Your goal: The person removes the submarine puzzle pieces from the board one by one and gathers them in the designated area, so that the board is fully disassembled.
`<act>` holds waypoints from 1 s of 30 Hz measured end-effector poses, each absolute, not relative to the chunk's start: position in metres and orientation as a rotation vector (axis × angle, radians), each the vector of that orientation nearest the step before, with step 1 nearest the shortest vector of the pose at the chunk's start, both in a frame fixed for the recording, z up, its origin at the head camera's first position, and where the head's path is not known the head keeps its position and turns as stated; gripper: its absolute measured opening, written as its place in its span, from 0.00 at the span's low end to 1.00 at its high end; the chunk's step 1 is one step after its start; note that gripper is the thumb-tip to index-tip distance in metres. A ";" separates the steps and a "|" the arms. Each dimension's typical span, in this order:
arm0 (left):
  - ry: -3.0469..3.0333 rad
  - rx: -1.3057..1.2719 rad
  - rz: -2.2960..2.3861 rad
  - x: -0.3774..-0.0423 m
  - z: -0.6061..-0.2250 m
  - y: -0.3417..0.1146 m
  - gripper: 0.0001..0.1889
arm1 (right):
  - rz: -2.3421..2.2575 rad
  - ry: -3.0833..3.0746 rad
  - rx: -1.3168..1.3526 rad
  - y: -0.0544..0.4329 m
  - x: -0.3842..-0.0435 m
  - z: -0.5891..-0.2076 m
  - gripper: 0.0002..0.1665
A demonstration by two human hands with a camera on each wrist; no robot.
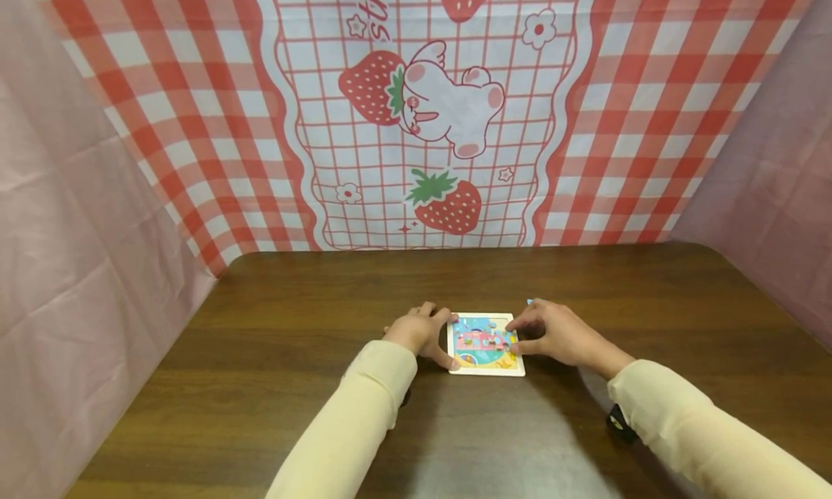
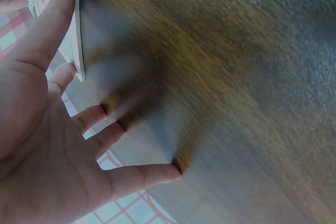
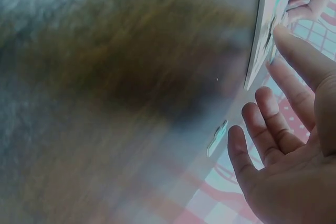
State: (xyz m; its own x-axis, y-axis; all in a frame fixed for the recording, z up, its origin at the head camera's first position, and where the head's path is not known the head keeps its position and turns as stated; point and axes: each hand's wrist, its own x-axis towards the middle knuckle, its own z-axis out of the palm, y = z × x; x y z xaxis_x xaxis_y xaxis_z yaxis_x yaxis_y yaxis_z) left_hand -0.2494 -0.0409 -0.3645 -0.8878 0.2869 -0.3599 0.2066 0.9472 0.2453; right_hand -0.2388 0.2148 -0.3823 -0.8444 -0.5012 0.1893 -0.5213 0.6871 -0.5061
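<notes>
A small jigsaw puzzle (image 1: pixel 481 354) in a pale frame lies on the table, showing a pink, blue and yellow picture. My left hand (image 1: pixel 422 333) steadies its left side, thumb (image 2: pixel 60 3) on the near corner and index fingertip at the far one. The other left fingers are spread, their tips on the tabletop. At the puzzle's right side, my right hand (image 1: pixel 552 333) pinches a puzzle piece (image 1: pixel 511 337) between thumb and index finger, close over the picture; the fingers partly hide it. Its other fingers curl loosely beside the frame.
A loose puzzle piece (image 3: pixel 217 138) lies on the brown wooden table (image 1: pixel 273 383), beyond the right hand. A red and white strawberry-print cloth (image 1: pixel 422 123) hangs behind the table's far edge, with pink cloth (image 1: pixel 84 196) at the sides.
</notes>
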 end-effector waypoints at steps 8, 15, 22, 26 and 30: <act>2.693 0.349 0.289 -0.246 -0.360 -0.040 0.44 | 0.859 -2.877 0.829 0.222 -0.238 -0.374 0.19; 2.700 0.347 0.292 -0.246 -0.361 -0.040 0.44 | 0.805 -2.866 0.839 0.236 -0.239 -0.371 0.17; 2.705 0.353 0.290 -0.256 -0.375 -0.040 0.45 | 0.814 -2.891 0.736 0.254 -0.241 -0.363 0.19; 2.698 0.360 0.289 -0.251 -0.367 -0.041 0.45 | 0.796 -2.890 0.676 0.267 -0.243 -0.359 0.21; 2.696 0.360 0.294 -0.244 -0.358 -0.041 0.44 | 0.748 -2.901 0.654 0.281 -0.247 -0.359 0.21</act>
